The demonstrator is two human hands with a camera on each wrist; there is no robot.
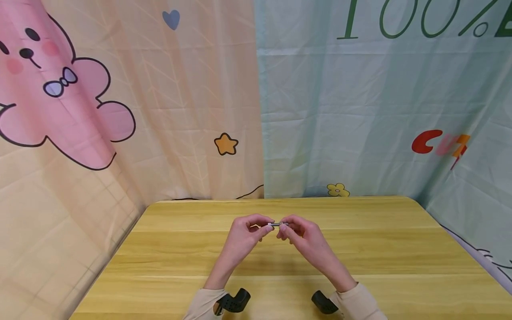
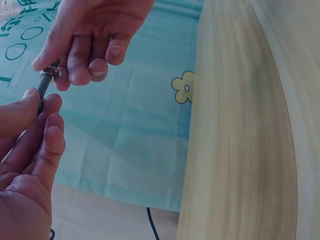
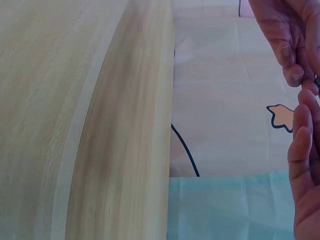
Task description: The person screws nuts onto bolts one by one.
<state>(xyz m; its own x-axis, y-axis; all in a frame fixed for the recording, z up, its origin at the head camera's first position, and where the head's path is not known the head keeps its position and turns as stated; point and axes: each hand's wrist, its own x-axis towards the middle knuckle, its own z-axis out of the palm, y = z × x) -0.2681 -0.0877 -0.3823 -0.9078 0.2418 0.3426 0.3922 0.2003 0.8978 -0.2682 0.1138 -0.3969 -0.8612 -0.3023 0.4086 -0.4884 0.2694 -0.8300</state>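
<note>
A thin metal bolt (image 1: 276,224) is held between the two hands, above the tabletop in the head view. My left hand (image 1: 245,232) pinches one end between thumb and fingertips. On the other side my right hand (image 1: 304,234) has thumb and forefinger at a small nut (image 2: 53,72) on the bolt, its other fingers loosely bent. The left wrist view shows the bolt's threads bare between the hands; both ends are partly covered by fingers. At the right edge of the right wrist view, the fingers hide nearly all of the bolt.
The light wooden table (image 1: 160,262) spreads under both arms. Printed curtains (image 1: 200,89) hang behind its far edge and along both sides. A black device (image 1: 236,301) is at the left wrist, and another black device (image 1: 324,302) at the right.
</note>
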